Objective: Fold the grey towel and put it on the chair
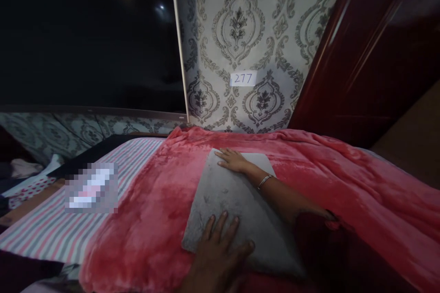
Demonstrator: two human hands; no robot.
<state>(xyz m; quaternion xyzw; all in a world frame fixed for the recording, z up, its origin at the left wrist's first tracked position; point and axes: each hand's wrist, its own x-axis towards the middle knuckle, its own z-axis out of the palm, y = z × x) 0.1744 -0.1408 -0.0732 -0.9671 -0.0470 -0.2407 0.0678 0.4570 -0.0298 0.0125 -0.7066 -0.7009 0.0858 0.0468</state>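
Observation:
A flat grey mat [237, 197] with rounded corners and small dents in its surface lies on a plush red blanket [147, 201]. Near its front left part, my left hand [220, 249] rests palm down with fingers spread. My right hand [233, 160] reaches across from the right and lies flat at the mat's far edge, fingers stretched out; a silver bangle circles that wrist. Neither hand grips anything. The right forearm and dark sleeve cover part of the mat's right side.
Left of the blanket lies a striped cloth [137, 160] with a blurred-out item [91, 187] on it. A large dark screen [85, 41] hangs behind. Patterned wallpaper bears a paper label [243, 78] reading 277. A glossy dark red panel [357, 64] stands at right.

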